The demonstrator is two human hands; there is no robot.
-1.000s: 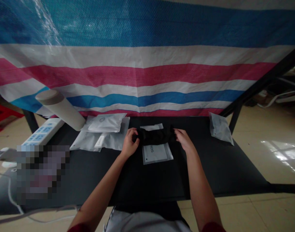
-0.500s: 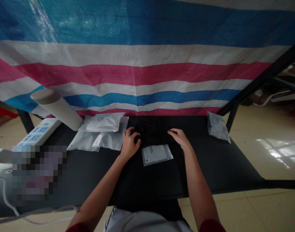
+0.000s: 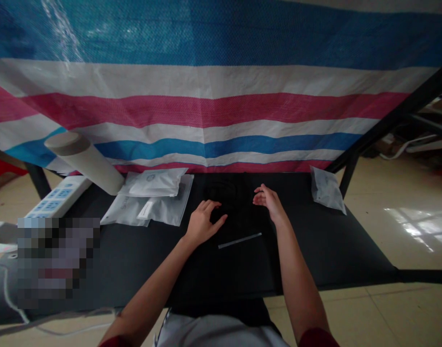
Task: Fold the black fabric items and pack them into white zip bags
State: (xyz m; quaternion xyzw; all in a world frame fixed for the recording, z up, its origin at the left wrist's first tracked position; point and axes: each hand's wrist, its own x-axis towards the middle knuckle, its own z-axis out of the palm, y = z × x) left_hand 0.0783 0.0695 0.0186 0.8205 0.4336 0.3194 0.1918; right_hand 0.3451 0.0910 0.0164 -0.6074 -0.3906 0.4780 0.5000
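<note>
A black, soft-looking item (image 3: pixel 237 214) lies on the black table between my hands; its outline blends into the dark surface, so I cannot make out its kind. It covers most of a flat plastic pouch, and only a thin pale strip of the pouch (image 3: pixel 239 240) shows along its near side. My left hand (image 3: pixel 202 224) is at the item's left, thumb and fingers apart, palm down. On the right side my right hand (image 3: pixel 269 202) is raised slightly on edge, its fingers loosely stretched and holding nothing.
Several frosted plastic packets (image 3: pixel 152 193) lie at the left, beside a pale bottle (image 3: pixel 87 161) and a power strip (image 3: pixel 58 197). Another packet (image 3: pixel 327 190) is near the right end. A striped tarp (image 3: pixel 206 111) hangs behind the table (image 3: pixel 336 255).
The black item has come down toward me over the pouch, hiding its printed face. My left hand moved nearer and right; my right hand let go of the item and turned on edge.
</note>
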